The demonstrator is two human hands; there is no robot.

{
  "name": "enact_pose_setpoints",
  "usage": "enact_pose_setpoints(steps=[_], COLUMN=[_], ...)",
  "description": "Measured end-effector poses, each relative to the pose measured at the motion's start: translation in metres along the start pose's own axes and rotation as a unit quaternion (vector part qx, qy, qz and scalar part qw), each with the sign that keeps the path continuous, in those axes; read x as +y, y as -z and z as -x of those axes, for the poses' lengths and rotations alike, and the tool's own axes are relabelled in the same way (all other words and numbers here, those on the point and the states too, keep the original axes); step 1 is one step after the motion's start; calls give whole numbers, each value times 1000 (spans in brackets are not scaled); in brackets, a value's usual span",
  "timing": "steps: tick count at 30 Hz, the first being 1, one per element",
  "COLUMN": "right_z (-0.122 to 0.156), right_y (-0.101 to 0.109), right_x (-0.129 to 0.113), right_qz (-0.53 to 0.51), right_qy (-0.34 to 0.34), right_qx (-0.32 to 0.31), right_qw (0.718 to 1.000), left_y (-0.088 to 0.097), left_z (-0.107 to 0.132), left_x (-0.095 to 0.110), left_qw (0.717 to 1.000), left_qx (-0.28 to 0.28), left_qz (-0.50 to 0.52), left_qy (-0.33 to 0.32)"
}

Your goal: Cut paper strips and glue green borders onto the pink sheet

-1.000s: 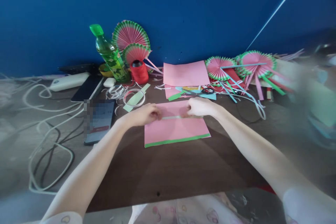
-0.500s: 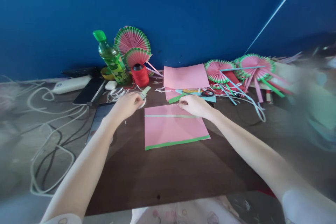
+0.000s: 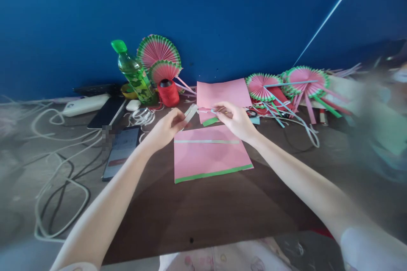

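Raised above the back edge of the pink paper sheet [image 3: 210, 154], my left hand [image 3: 170, 125] is closed around a roll of white tape [image 3: 190, 114], seen nearly edge-on. My right hand [image 3: 233, 118] pinches at the same height just to the right, and a thin pale strip of tape [image 3: 206, 111] stretches between the two hands. The sheet lies flat on the dark table [image 3: 190, 207]. A green band [image 3: 213, 173] runs along its near edge, and a pale tape strip [image 3: 206, 141] crosses it near the far edge.
At the back stand a green bottle [image 3: 135, 76], a red thread spool [image 3: 168, 93] and pleated paper fans [image 3: 159, 53]. More fans [image 3: 307, 80] lie right of another pink sheet [image 3: 224, 93]. A phone [image 3: 122, 152] and white cables [image 3: 60, 169] occupy the left.
My left hand has lifted the tape roll off the table and moved right. My right hand has risen from the sheet's far edge, and a strip now shows between the hands.
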State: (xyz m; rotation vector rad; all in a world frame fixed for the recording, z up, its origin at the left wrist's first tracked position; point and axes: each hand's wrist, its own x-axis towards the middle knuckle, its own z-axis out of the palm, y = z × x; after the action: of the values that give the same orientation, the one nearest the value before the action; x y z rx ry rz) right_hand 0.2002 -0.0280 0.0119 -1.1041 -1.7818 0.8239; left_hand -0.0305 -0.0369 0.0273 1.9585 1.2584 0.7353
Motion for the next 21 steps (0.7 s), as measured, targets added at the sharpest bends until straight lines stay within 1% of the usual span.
enact_pose_setpoints(steps=[2,4,9,11,13,16,18,21], right_z=[1,2,4,4,4,3,2,2], right_y=[-2,-5,-7,-7,-6,-5,-5,-6], right_x=[-2,-4,-7,-8,-8,-7,-6,-6], right_qz=[-40,-56,-42,-52,-85,-134,-128,-77], right_qy=[20,32,42,41,35,14,12,26], right_qx=[-9,-24,-59,-65,-64,-55,-54,-55], right_qw=[999,998,996,996,994,989,990,995], left_y=[-6,-10,-14,-15,-16,-17,-18,-20], left_z=[1,2,4,4,5,5,5,5], left_x=[1,2,6,6,5,3,2,2], left_qw=[998,995,989,986,985,985,985,986], left_qx=[-33,-55,-108,-125,-134,-138,-139,-137], left_qz=[53,77,103,108,110,99,81,51], left_qy=[-1,-7,-13,-10,-16,-45,-63,-83])
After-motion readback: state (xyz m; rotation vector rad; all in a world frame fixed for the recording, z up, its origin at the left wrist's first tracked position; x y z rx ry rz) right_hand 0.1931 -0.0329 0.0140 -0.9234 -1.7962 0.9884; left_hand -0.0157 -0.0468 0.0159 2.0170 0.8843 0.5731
